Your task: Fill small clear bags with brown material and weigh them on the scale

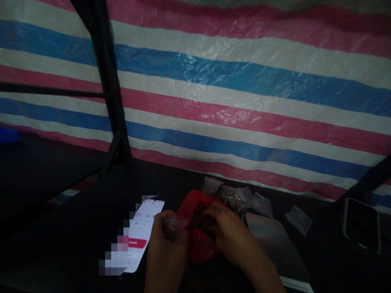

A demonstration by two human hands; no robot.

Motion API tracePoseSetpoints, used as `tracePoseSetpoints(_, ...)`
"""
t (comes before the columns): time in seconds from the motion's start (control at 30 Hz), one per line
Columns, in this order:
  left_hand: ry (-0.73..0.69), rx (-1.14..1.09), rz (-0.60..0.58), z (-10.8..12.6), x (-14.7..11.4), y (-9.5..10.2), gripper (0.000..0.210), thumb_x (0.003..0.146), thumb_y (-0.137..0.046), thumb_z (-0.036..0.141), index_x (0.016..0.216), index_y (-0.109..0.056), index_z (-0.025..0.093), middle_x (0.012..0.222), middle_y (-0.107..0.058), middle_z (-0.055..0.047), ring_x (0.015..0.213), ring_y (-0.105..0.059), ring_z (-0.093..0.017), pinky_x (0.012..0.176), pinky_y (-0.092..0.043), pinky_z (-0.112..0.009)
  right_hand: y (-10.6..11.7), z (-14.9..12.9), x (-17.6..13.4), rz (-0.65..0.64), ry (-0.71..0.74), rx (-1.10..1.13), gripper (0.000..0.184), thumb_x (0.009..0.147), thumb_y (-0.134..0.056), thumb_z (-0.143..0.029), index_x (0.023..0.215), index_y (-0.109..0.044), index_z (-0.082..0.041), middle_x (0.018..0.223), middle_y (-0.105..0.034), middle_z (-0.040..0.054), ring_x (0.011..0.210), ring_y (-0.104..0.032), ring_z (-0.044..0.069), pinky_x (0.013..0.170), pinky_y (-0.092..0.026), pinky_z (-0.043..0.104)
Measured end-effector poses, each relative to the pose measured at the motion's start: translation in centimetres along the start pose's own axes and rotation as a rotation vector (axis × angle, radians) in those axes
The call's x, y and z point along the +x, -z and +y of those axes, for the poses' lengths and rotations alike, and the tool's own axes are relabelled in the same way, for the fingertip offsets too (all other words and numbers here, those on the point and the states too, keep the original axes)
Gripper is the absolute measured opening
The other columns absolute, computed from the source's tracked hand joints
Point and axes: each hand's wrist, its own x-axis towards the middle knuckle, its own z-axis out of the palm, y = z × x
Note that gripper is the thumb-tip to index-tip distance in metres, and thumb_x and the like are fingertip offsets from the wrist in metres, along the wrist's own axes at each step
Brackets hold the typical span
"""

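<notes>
My left hand (166,256) is closed around a small clear plastic bag (177,223), at the left side of an open red plastic bag (203,246). Dark, loose pieces (197,219) lie inside the red bag; dim light hides their kind. Over its mouth, my right hand (230,232) has its fingers bent and drawn together among those pieces. Whatever is between its fingertips is hidden. Just behind are small clear bags with brownish contents (230,197), and flat clear bags (263,204) lie beside them.
A lit phone (142,228) with a running timer lies left of my hands. To the right are a flat grey device (271,236), another clear bag (299,219) and a dark-screened phone (362,226). Black frame posts (111,81) and a striped plastic sheet (229,89) stand behind the black table.
</notes>
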Motion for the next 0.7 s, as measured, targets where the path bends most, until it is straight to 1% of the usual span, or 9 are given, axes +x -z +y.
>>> tracePoseSetpoints(0.07,0.014,-0.042,0.021,0.3,-0.1,0.1,0.046,0.059,-0.065,0.046,0.098,-0.058,0.024,0.081,-0.066,0.000,0.066,-0.062,-0.023,0.055,-0.051,-0.035,-0.2,-0.1,0.0,0.014,-0.006,0.023,0.048,0.075,-0.058,0.004,0.111,-0.078,-0.021,0.123,-0.075,0.0073,0.116,-0.070,0.024,0.102,-0.049,0.034)
tracePoseSetpoints(0.13,0.011,-0.090,0.037,0.2,-0.1,0.1,0.044,0.058,-0.067,0.044,0.096,-0.059,0.024,0.078,-0.065,0.001,0.065,-0.061,-0.021,0.054,-0.049,-0.032,-0.3,-0.3,0.0,0.033,-0.012,0.050,0.047,0.074,-0.058,0.005,0.109,-0.078,-0.021,0.121,-0.076,0.0073,0.116,-0.070,0.024,0.102,-0.050,0.034)
tracePoseSetpoints(0.23,0.017,-0.138,0.014,-0.3,-0.1,0.0,0.044,0.058,-0.071,0.044,0.095,-0.060,0.024,0.079,-0.065,0.001,0.068,-0.062,-0.021,0.056,-0.049,-0.031,-0.5,-0.8,0.0,0.021,0.006,0.108,0.046,0.074,-0.059,0.005,0.106,-0.078,-0.022,0.118,-0.078,0.0059,0.111,-0.072,0.022,0.096,-0.052,0.030)
tracePoseSetpoints(0.33,0.031,-0.170,-0.025,-0.6,0.1,-0.2,0.045,0.058,-0.074,0.043,0.096,-0.061,0.023,0.083,-0.067,0.000,0.071,-0.063,-0.022,0.058,-0.051,-0.032,-0.8,-1.4,0.0,0.005,0.025,0.104,0.043,0.078,-0.059,0.004,0.107,-0.078,-0.023,0.119,-0.078,0.0065,0.110,-0.073,0.022,0.095,-0.051,0.029)
tracePoseSetpoints(0.4,0.014,-0.180,-0.024,-0.6,0.1,-0.3,0.043,0.058,-0.074,0.042,0.094,-0.061,0.023,0.082,-0.067,0.000,0.073,-0.064,-0.022,0.060,-0.052,-0.031,-1.0,-1.7,0.1,-0.014,0.063,0.099,0.041,0.083,-0.058,0.001,0.108,-0.078,-0.023,0.121,-0.077,0.0070,0.111,-0.072,0.022,0.097,-0.050,0.030)
tracePoseSetpoints(0.47,0.012,-0.199,-0.028,-0.5,0.2,-0.4,0.042,0.058,-0.075,0.041,0.094,-0.062,0.023,0.083,-0.067,0.000,0.074,-0.064,-0.022,0.060,-0.052,-0.031,-1.1,-1.8,0.2,-0.015,0.071,0.108,0.039,0.084,-0.058,0.000,0.108,-0.079,-0.022,0.119,-0.077,0.0078,0.111,-0.072,0.022,0.097,-0.050,0.031)
tracePoseSetpoints(0.57,0.051,-0.243,-0.063,-0.8,0.2,-0.3,0.044,0.059,-0.076,0.041,0.097,-0.062,0.024,0.086,-0.068,0.000,0.075,-0.066,-0.023,0.057,-0.052,-0.031,-1.3,-1.7,0.3,-0.004,0.068,0.153,0.039,0.081,-0.057,0.001,0.105,-0.079,-0.020,0.115,-0.077,0.0087,0.107,-0.072,0.022,0.093,-0.051,0.030)
tracePoseSetpoints(0.63,0.071,-0.271,-0.083,-1.2,0.3,-0.2,0.045,0.060,-0.077,0.039,0.099,-0.062,0.024,0.088,-0.069,-0.001,0.079,-0.069,-0.025,0.057,-0.053,-0.030,-1.4,-1.6,0.3,-0.002,0.095,0.222,0.042,0.078,-0.056,0.002,0.106,-0.079,-0.021,0.115,-0.077,0.0075,0.106,-0.072,0.021,0.092,-0.050,0.029)
tracePoseSetpoints(0.7,0.076,-0.288,-0.089,-1.6,0.4,0.0,0.045,0.060,-0.077,0.036,0.100,-0.062,0.024,0.093,-0.071,-0.002,0.085,-0.071,-0.026,0.057,-0.053,-0.029,-1.6,-1.4,0.3,0.007,0.092,0.274,0.047,0.073,-0.056,0.004,0.104,-0.080,-0.021,0.114,-0.077,0.0063,0.106,-0.071,0.020,0.092,-0.050,0.029)
